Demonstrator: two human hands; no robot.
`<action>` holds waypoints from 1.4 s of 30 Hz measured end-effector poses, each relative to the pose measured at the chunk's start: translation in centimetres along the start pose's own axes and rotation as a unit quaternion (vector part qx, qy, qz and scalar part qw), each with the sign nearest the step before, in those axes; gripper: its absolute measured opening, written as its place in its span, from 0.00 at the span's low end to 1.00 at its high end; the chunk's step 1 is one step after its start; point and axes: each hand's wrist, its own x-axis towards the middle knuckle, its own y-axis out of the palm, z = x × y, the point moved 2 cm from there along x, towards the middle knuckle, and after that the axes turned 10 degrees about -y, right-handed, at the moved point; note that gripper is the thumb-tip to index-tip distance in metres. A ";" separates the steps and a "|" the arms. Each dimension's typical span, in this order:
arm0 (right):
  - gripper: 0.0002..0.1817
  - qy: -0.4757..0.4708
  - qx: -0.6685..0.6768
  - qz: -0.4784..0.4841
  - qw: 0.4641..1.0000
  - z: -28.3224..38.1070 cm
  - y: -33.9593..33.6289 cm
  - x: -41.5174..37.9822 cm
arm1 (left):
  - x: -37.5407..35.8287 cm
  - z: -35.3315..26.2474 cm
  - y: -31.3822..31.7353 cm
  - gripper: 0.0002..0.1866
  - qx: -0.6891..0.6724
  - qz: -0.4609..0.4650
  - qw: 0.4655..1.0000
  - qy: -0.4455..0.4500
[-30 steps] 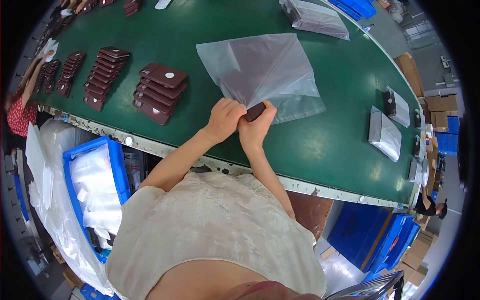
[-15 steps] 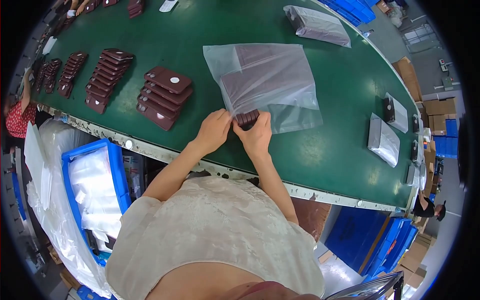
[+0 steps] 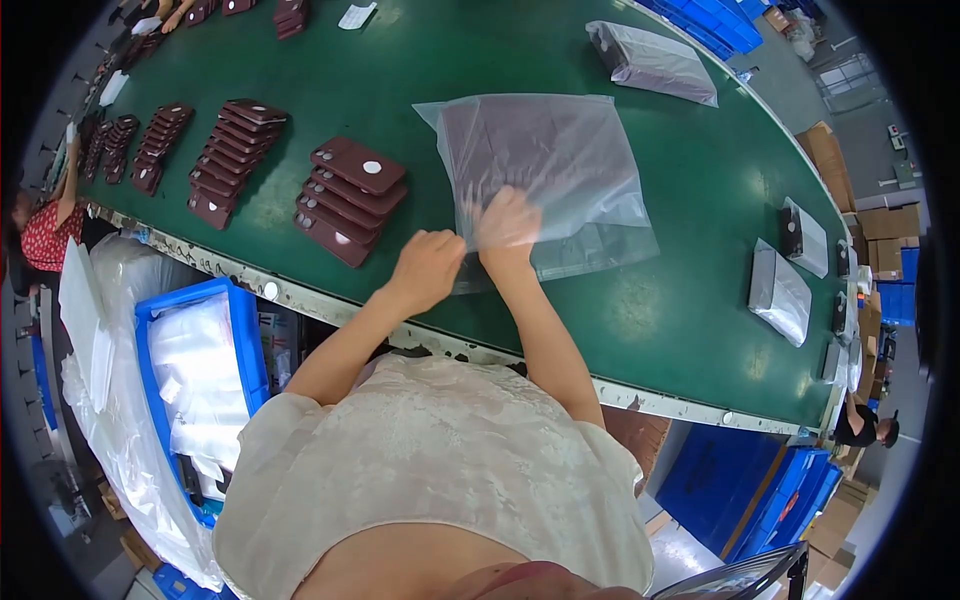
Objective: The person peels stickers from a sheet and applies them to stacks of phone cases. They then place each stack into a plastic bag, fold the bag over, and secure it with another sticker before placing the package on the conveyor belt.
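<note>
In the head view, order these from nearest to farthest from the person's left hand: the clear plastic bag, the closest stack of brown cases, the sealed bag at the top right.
1. Clear plastic bag: touching the left hand.
2. Stack of brown cases: just up-left.
3. Sealed bag: far top right.

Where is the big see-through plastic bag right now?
In the head view, the clear plastic bag lies on the green table, just right of the nearest stack of brown cases. The right hand is at its near edge.

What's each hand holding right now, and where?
Left hand pinches the clear plastic bag at its near open edge. Right hand is inside the bag; its grip cannot be told.
</note>
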 end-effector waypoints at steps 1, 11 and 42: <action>0.27 0.000 0.000 -0.004 1.000 -0.3 -0.1 0.1 | 0.3 0.0 -0.6 0.03 0.002 -0.002 1.000 0.002; 0.11 -0.204 0.244 -0.039 0.947 1.0 0.7 2.7 | 0.8 1.7 -2.2 0.04 0.076 0.033 0.989 -0.122; 0.07 -0.193 0.205 0.205 0.937 -15.4 -6.8 -6.0 | 14.5 0.0 8.3 0.30 0.510 0.001 0.784 0.354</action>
